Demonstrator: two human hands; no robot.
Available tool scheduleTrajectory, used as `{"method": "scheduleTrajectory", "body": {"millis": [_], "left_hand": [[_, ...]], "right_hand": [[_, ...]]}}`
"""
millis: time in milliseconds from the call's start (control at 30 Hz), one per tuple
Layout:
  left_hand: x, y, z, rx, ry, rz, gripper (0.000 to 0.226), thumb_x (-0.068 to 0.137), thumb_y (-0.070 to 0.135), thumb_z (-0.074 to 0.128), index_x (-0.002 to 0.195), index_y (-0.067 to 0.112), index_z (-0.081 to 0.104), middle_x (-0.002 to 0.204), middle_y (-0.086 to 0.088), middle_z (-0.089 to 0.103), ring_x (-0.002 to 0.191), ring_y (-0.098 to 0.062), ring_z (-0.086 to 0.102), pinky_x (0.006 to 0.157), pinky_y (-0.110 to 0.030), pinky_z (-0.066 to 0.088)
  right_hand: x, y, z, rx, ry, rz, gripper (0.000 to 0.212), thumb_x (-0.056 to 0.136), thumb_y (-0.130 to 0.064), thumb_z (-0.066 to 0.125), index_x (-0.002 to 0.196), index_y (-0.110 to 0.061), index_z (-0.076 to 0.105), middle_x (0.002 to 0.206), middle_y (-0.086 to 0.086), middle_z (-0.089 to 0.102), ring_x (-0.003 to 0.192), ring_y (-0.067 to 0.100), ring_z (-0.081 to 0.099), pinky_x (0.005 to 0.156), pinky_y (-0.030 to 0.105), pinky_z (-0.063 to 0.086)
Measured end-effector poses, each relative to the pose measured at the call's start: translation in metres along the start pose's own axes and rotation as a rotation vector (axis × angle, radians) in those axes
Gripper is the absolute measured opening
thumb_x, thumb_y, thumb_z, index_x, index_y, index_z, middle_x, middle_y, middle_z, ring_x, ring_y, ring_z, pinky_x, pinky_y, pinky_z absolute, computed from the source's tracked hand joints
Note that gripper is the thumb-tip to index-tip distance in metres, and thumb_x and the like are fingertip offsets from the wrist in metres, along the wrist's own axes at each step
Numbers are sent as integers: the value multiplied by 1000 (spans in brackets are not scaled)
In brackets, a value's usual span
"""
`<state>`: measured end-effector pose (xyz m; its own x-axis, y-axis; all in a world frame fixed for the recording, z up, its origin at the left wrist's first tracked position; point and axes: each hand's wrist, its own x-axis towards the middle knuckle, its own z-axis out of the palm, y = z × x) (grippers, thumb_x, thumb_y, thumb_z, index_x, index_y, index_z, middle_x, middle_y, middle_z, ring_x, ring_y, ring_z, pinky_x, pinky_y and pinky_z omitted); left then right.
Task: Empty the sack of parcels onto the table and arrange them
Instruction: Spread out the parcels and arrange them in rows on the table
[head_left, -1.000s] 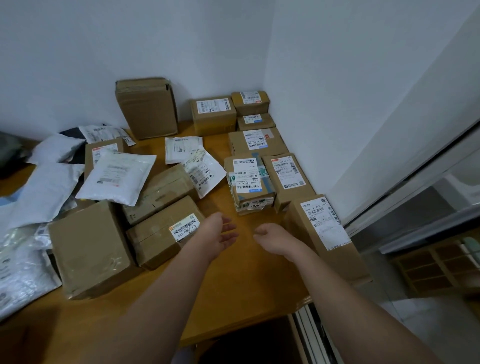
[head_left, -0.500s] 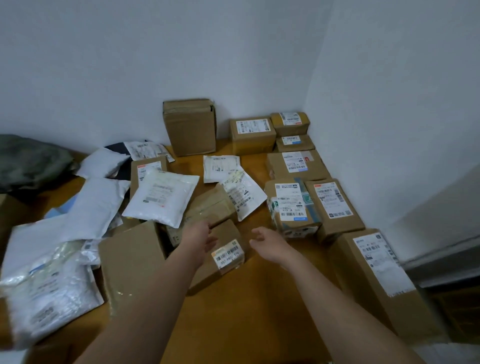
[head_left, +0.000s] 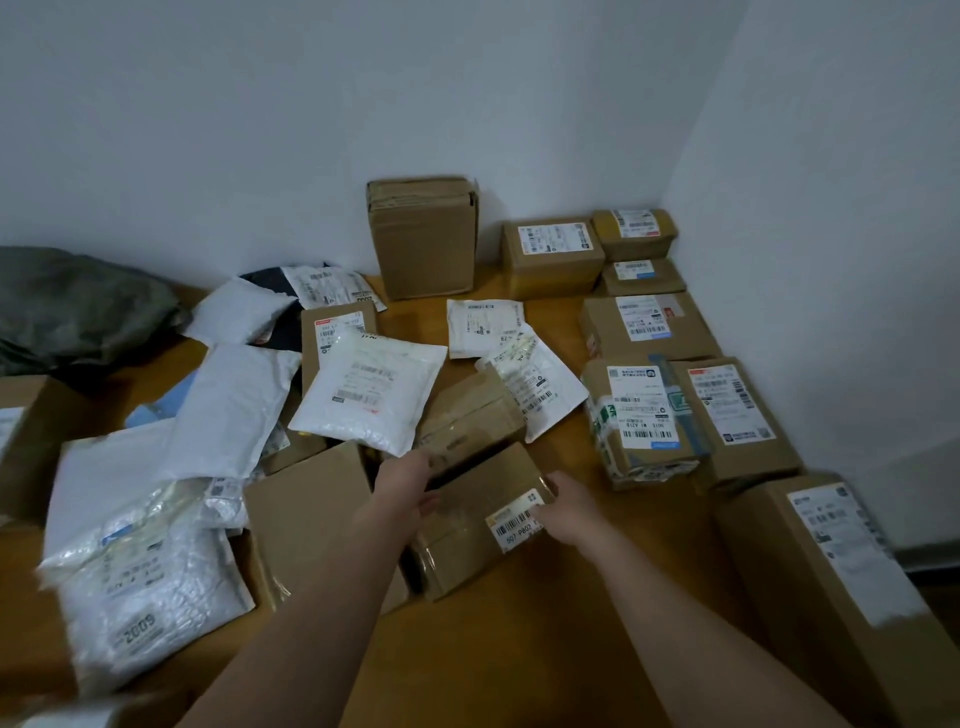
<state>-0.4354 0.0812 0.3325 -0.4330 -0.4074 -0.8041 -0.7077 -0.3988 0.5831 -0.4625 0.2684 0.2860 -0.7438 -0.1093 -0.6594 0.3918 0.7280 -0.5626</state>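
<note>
Parcels all over the wooden table (head_left: 545, 654), and both hands are on one of them: a small cardboard box (head_left: 470, 519) with a barcode label reading "507 P802" lying near the front middle. Left hand (head_left: 402, 480) sits on the box's far left corner, fingers curled over the edge. Right hand (head_left: 563, 506) is on the right end, right by the label, fingers wrapped against the side. So it's gripped from both ends, still looks like it's sitting on the table, but can't say for sure.

Just left of it, touching, is a bigger plain brown box (head_left: 311, 514). Behind it another taped cardboard box (head_left: 467, 415) lies at an angle, with a white padded mailer (head_left: 371, 389) leaning over its left side and a white labelled pouch (head_left: 537, 384) over its right.

Left side is a messy heap of white poly bags, the nearest one (head_left: 140, 587) printed "2009". Behind that heap, a grey-green sack (head_left: 78, 306) is slumped against the wall.

Right side is neat: labelled boxes lined up along the wall, from a long carton (head_left: 841, 587) at the front to a small one (head_left: 634, 234) in the corner. A tall plain box (head_left: 423, 236) stands upright against the back wall.
</note>
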Motion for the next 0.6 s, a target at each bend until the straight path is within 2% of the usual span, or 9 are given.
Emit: {"method": "scheduleTrajectory", "body": {"millis": [100, 200, 300, 367, 467, 567, 600], "left_hand": [[1, 1, 3, 35, 11, -2, 35, 94, 15, 50, 129, 9, 46, 95, -5, 49, 101, -28, 54, 90, -38, 50], [-6, 0, 12, 59, -11, 14, 20, 94, 11, 48, 114, 8, 52, 86, -6, 50, 82, -22, 51, 78, -35, 45], [-8, -3, 23, 123, -61, 34, 13, 92, 5, 43, 100, 8, 53, 91, -11, 54, 75, -21, 48, 62, -31, 40], [-8, -7, 29, 157, -67, 43, 19, 92, 5, 44, 108, 6, 53, 99, -14, 54, 77, -22, 48, 58, -30, 38], [-8, -11, 35, 153, -62, -24, 30, 91, 12, 51, 120, 5, 51, 114, -17, 54, 95, -29, 52, 70, -36, 46], [-7, -13, 39, 152, -23, 9, 25, 90, 17, 52, 113, 8, 52, 108, -14, 54, 91, -27, 52, 65, -33, 46], [-5, -16, 39, 162, 3, 26, 30, 87, 21, 53, 114, 10, 53, 111, -14, 54, 95, -29, 52, 70, -36, 49]], "right_hand": [[-2, 1, -4, -36, 32, 32, 33, 92, -5, 58, 124, -10, 55, 121, 8, 61, 102, 19, 59, 73, 23, 49], [-6, 7, -9, -37, 65, 66, 32, 92, -8, 59, 124, -9, 57, 117, 5, 62, 98, 18, 58, 74, 24, 45], [-10, 15, -16, -39, 98, 99, 22, 93, -8, 55, 114, -7, 62, 100, 2, 60, 83, 13, 51, 76, 26, 44], [-11, 23, -19, -40, 122, 130, 24, 94, -5, 49, 112, -7, 63, 111, 7, 62, 88, 15, 52, 79, 28, 44], [-11, 28, -25, 20, 154, 117, 30, 94, -4, 47, 120, -11, 60, 122, 7, 60, 96, 16, 52, 80, 27, 42], [-7, 28, -33, 94, 146, 51, 38, 94, -5, 48, 130, -16, 55, 131, 1, 55, 103, 11, 49, 83, 24, 41], [-5, 27, -34, 105, 133, 34, 39, 95, -6, 48, 132, -17, 53, 133, 1, 54, 108, 12, 51, 84, 24, 41]]}}
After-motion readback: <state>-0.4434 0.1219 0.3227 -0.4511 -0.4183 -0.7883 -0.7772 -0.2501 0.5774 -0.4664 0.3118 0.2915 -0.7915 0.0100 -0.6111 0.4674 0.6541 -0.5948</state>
